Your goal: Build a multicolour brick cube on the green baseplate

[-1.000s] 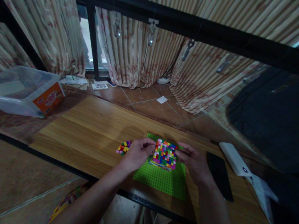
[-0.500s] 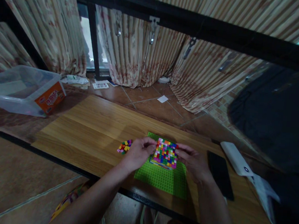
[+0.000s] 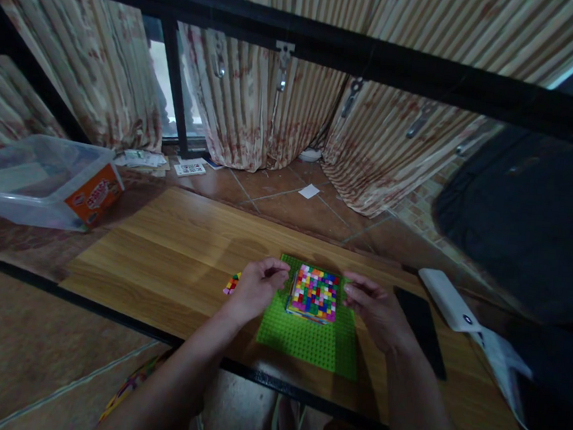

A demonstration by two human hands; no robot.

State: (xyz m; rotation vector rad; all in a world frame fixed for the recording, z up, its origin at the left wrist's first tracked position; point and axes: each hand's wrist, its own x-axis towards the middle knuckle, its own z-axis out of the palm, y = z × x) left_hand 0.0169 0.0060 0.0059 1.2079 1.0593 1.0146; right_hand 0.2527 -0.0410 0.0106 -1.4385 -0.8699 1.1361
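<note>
The block (image 3: 314, 293), a square slab of small many-coloured bricks stacked a few layers thick, sits on the far half of the green plate (image 3: 305, 340), studs up. Its top layer looks filled edge to edge with no gaps showing, so the build seems well along; what is left, as far as can be judged, is the few spare bricks (image 3: 231, 284) lying on the table (image 3: 163, 251) just left of the plate, partly hidden by the left hand. The block is near square, so it has no clear long axis; its sides run roughly in line with the plate's, turned slightly against the table's near edge. The left hand (image 3: 254, 292) is just beside the block's left side, fingers curled loosely, holding nothing that shows. The right hand (image 3: 376, 310) is just off the right side, fingers bent and relaxed, also empty. A dark phone (image 3: 420, 327) lies right of the plate, with a white box (image 3: 447, 299) beyond it.
</note>
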